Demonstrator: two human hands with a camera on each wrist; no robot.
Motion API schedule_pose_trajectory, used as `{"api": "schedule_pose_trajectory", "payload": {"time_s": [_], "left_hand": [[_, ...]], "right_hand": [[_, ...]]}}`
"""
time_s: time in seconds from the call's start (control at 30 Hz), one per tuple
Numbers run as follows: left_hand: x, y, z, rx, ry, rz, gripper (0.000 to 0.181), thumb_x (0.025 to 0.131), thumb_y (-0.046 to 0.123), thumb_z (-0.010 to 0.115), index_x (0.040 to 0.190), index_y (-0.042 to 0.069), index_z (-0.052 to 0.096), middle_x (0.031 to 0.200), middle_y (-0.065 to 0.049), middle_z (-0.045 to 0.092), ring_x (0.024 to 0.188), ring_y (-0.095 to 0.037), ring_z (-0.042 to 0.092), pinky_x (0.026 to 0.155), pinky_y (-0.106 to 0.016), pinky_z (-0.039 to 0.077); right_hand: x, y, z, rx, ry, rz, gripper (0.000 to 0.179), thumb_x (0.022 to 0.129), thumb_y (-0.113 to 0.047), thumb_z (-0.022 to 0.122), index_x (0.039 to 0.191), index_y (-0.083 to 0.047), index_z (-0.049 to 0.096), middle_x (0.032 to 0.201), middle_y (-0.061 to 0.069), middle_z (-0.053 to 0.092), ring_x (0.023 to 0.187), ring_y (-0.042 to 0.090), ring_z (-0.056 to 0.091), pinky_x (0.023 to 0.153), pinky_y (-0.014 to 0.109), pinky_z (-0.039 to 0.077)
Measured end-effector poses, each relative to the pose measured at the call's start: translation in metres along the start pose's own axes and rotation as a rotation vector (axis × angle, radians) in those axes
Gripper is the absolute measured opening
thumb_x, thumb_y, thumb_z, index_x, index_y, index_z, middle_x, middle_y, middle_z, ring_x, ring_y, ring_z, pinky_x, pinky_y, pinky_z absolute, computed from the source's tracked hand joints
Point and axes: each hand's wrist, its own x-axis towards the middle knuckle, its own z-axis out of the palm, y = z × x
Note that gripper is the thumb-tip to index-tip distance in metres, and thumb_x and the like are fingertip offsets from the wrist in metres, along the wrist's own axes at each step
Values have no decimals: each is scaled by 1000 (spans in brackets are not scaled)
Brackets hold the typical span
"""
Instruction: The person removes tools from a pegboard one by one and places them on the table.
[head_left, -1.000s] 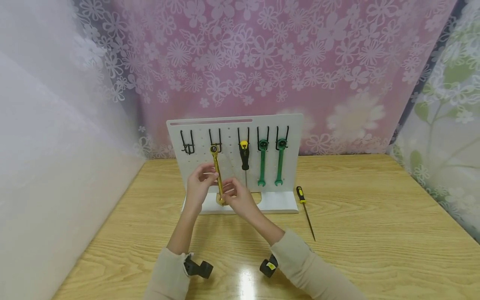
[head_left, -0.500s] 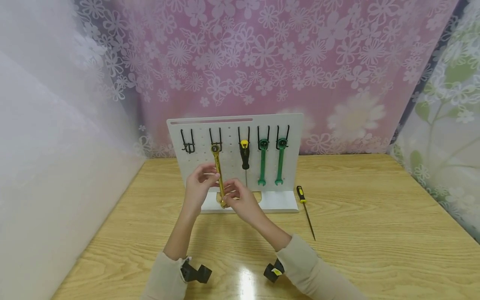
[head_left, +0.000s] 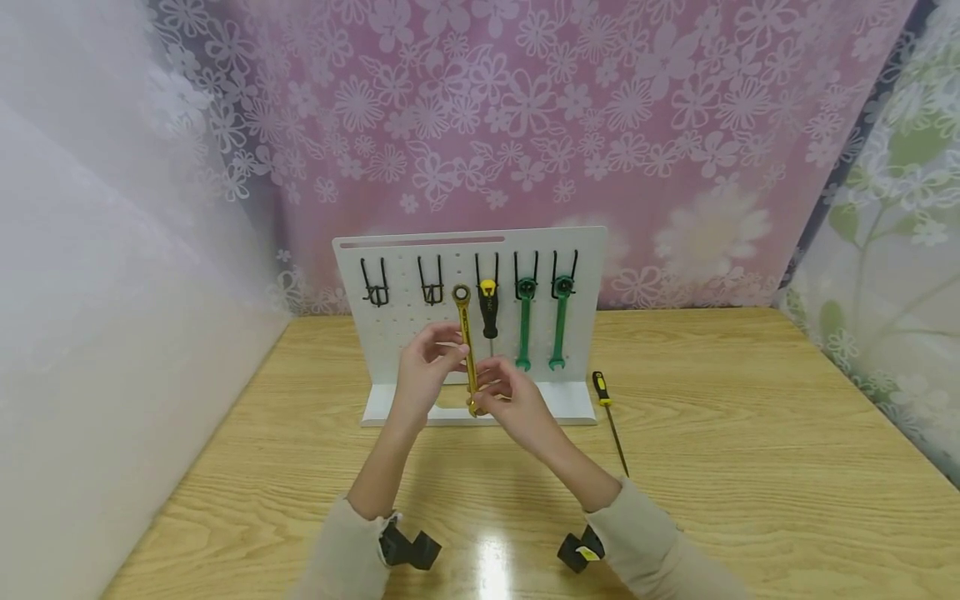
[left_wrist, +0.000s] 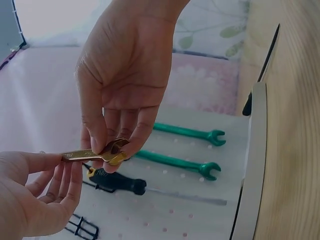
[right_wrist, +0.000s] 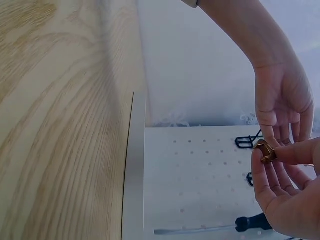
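Note:
A gold combination wrench [head_left: 467, 342] stands nearly upright in front of the white pegboard, its ring end up and its open end down. My left hand [head_left: 426, 375] pinches its shaft between thumb and fingers. Lower down, my right hand [head_left: 517, 404] pinches the wrench near the open end, whose jaw shows clearly in the left wrist view [left_wrist: 115, 154]. The ring end is apart from the second hook [head_left: 431, 283], to the right of it. Just behind the wrench, a black and yellow screwdriver [head_left: 489, 308] hangs on the middle hook.
The white pegboard [head_left: 390, 342] stands on the wooden table [head_left: 712, 400]. Two green wrenches [head_left: 525, 325] hang on its right hooks. A bare double hook [head_left: 375, 283] is at far left. Right of the base lies another screwdriver [head_left: 609, 412], its tip partly behind my right sleeve.
Both hands have moved to the right together with the gold wrench. Its ring end has shifted from in front of the second hook to beside the hanging screwdriver.

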Motion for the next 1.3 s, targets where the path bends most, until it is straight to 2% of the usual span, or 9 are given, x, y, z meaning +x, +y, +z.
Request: {"api": "schedule_pose_trajectory", "payload": {"time_s": [0.27, 0.4, 0.63, 0.77, 1.0, 1.17, 1.3], "left_hand": [[1, -8, 25, -30, -30, 1, 22, 85, -3, 61, 108, -4, 58, 94, -9, 58, 78, -16, 57, 69, -36, 54], [1, -11, 38, -36, -53, 15, 24, 86, -2, 61, 109, -5, 57, 94, -11, 58, 77, -15, 57, 70, -38, 53], [1, -18, 61, -66, -120, 23, 27, 87, -1, 60, 113, -6, 55, 99, -18, 56, 81, -19, 57, 72, -42, 53], [1, -21, 73, -69, -129, 22, 27, 88, -1, 60, 114, -5, 56, 98, -15, 57, 80, -18, 57, 69, -37, 54], [1, -28, 94, -92, -129, 2, 25, 87, 0, 61, 112, -2, 58, 96, -11, 58, 80, -17, 57, 68, -33, 54], [1, -33, 108, -104, -135, -19, 26, 87, -1, 60, 113, -3, 58, 98, -13, 58, 81, -20, 58, 68, -32, 54], [-5, -20, 117, -100, -138, -9, 25, 86, -6, 58, 111, -8, 57, 97, -19, 58, 80, -24, 58, 68, -32, 54]], "right_hand": [[-12, 5, -23, 13, 18, 15, 29, 87, 6, 56, 115, 3, 48, 100, 17, 55, 83, 29, 60, 68, 32, 53], [-18, 8, -34, -2, 37, 14, 31, 87, 8, 56, 116, 4, 47, 99, 19, 55, 82, 29, 60, 68, 31, 53], [-30, 12, -55, -17, 66, -15, 35, 87, 11, 54, 120, 4, 43, 97, 22, 55, 81, 29, 60, 70, 41, 53], [-37, 17, -65, -39, 82, -55, 44, 87, 10, 54, 127, 1, 40, 99, 22, 54, 81, 28, 60, 69, 41, 53], [-47, 24, -81, -88, 98, -172, 58, 85, 13, 55, 137, -3, 36, 101, 23, 54, 78, 26, 62, 65, 39, 54], [-54, 27, -92, -121, 113, -144, 57, 86, 11, 56, 138, -3, 36, 102, 22, 54, 80, 24, 62, 65, 37, 54], [-60, 28, -99, -135, 138, -105, 56, 86, 11, 55, 137, -3, 36, 104, 22, 52, 82, 20, 61, 66, 32, 54]]}}
